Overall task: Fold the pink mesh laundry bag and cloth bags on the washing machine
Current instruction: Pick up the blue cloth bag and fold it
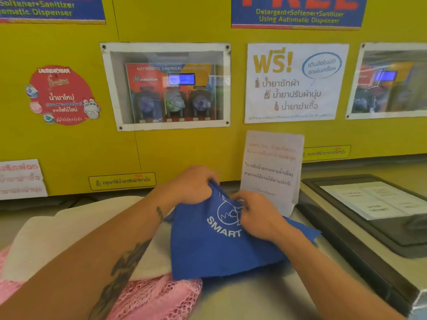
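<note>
A blue cloth bag (221, 252) with white print reading SMART lies tented on top of the washing machine (249, 299). My left hand (194, 185) grips its raised far corner. My right hand (256, 213) pinches the fabric just to the right, over the printed logo. To the left lies a cream cloth bag (64, 236), partly under my left forearm. The pink mesh laundry bag (159, 299) lies at the near edge, partly beneath the cream and blue bags.
A yellow wall panel (69, 144) with posters and a windowed dispenser box (166, 86) rises right behind the machine. A white paper notice (272, 167) stands behind the blue bag. A dark-framed lid (360, 227) of the neighbouring machine is to the right.
</note>
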`<act>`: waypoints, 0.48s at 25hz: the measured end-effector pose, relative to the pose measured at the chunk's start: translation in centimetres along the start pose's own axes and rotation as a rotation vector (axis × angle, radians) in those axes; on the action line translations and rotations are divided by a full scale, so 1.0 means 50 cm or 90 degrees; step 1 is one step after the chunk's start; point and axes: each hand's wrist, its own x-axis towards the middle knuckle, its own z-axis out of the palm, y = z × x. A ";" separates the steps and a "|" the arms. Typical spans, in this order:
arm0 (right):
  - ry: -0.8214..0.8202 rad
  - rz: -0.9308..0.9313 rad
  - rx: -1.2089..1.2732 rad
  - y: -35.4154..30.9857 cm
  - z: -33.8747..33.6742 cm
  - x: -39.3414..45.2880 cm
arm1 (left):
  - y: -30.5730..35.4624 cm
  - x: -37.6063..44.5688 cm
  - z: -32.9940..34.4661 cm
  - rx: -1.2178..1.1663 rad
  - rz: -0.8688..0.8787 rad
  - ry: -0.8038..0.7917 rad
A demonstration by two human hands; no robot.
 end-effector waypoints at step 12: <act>0.093 -0.023 -0.128 0.076 -0.079 -0.061 | 0.127 -0.018 0.091 -0.293 -0.003 0.119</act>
